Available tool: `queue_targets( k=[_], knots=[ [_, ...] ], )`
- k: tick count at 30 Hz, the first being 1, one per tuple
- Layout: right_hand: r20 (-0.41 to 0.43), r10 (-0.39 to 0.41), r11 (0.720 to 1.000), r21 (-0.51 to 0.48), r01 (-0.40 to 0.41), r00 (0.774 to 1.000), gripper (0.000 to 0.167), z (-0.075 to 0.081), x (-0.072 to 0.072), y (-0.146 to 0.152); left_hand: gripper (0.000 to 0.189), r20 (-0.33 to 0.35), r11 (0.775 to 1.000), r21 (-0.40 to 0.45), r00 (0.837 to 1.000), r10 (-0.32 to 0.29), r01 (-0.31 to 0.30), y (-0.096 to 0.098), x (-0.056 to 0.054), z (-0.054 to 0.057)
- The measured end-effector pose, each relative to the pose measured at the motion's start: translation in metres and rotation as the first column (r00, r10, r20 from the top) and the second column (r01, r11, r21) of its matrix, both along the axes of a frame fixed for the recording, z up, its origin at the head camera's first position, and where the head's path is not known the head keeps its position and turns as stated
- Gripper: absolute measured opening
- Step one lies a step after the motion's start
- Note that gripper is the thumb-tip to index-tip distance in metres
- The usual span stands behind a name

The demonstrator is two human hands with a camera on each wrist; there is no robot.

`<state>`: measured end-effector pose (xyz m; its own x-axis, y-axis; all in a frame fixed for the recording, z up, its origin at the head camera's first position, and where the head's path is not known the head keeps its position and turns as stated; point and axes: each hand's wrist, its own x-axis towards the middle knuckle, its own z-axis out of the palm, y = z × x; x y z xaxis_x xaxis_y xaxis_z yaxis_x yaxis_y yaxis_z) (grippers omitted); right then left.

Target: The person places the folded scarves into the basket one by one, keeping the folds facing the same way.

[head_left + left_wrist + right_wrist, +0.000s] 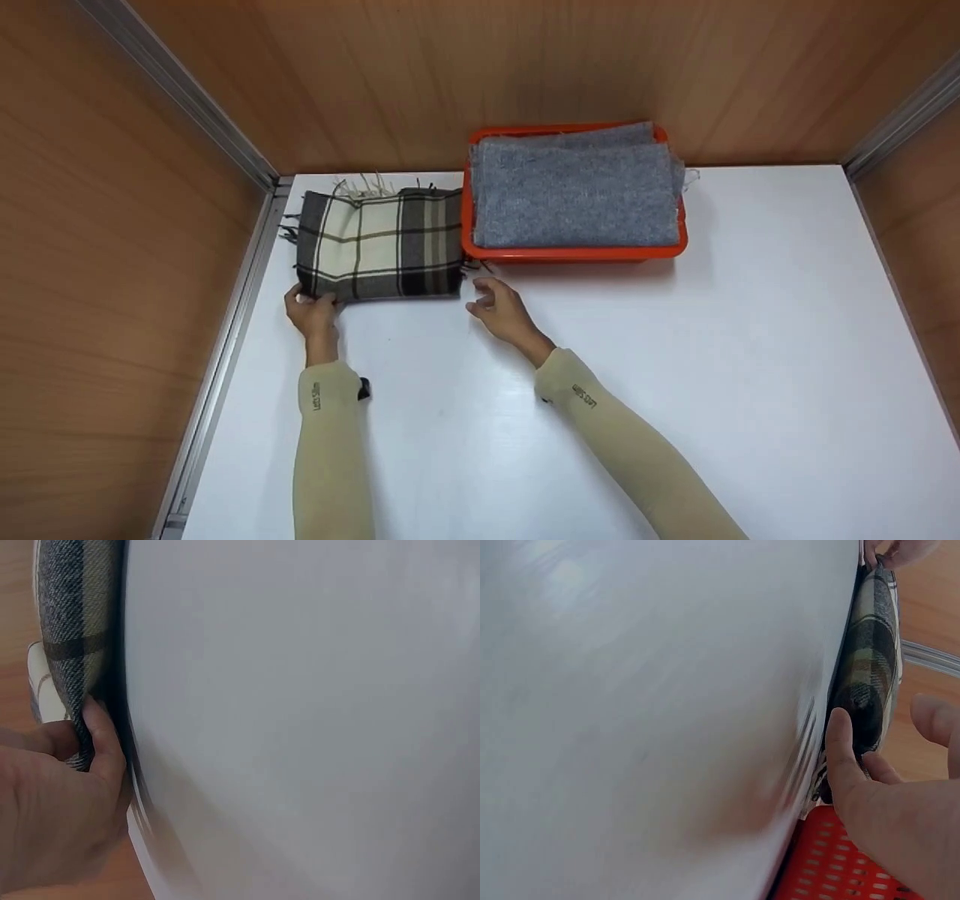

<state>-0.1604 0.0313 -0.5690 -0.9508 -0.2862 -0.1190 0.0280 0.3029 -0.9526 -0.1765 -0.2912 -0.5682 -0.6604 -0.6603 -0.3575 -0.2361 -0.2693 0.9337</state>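
A folded plaid scarf (358,244) in cream, black, grey and brown, with fringes, lies on the white table beside a red basket. At its near left corner my left hand (313,315) pinches the fabric between thumb and fingers; the left wrist view shows the hand (60,802) gripping a layer of the scarf (82,615). My right hand (504,311) is just off the scarf's near right corner, fingers apart and holding nothing. Up close, the right hand (892,810) has its thumb and fingers spread around the scarf's end (866,682); whether they touch it I cannot tell.
The red basket (577,255) stands against the back wooden wall (420,82), filled with folded grey-blue cloth (574,195) that rises above its rim. Wooden panels with metal rails (225,345) enclose the white table (750,360) on the left and right.
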Motion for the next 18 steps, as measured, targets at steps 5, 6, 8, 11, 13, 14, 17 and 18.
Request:
queue_targets(
  k=[5,6,8,11,13,14,17,18],
  knots=[
    [0.031,0.013,1.0,-0.016,-0.013,0.999,0.045,-0.001,-0.002,-0.008,0.076,0.022,1.0,-0.025,1.0,-0.003,0.003,-0.001,0.004,0.0],
    [0.037,0.014,1.0,-0.02,-0.013,0.999,0.044,-0.001,-0.002,-0.009,0.076,0.025,1.0,-0.025,1.0,-0.003,0.004,-0.001,0.005,0.001],
    [0.053,0.011,0.999,-0.03,-0.01,0.999,0.043,-0.001,-0.003,-0.012,0.077,0.027,1.0,-0.02,1.0,-0.002,0.002,-0.001,0.007,0.001],
    [0.071,0.005,0.999,-0.042,-0.002,0.997,0.041,-0.002,-0.005,-0.017,0.078,0.027,1.0,-0.018,1.0,0.0,0.001,-0.002,0.009,0.001],
    [0.078,0.003,0.999,-0.045,0.0,0.997,0.04,-0.002,-0.006,-0.021,0.077,0.021,1.0,-0.025,1.0,0.007,-0.007,-0.002,0.011,0.0],
    [0.088,0.003,0.999,-0.051,0.001,0.996,0.041,-0.001,-0.006,-0.022,0.077,0.016,1.0,-0.023,1.0,0.008,-0.008,-0.002,0.011,0.0],
    [0.119,0.0,0.998,-0.062,0.007,0.993,0.041,-0.001,-0.007,-0.025,0.076,0.001,1.0,-0.025,1.0,0.014,-0.013,-0.001,0.013,-0.001],
    [0.131,-0.003,0.998,-0.064,0.011,0.991,0.041,-0.001,-0.007,-0.026,0.076,-0.003,0.999,-0.028,1.0,0.015,-0.015,-0.001,0.013,-0.001]
  ],
)
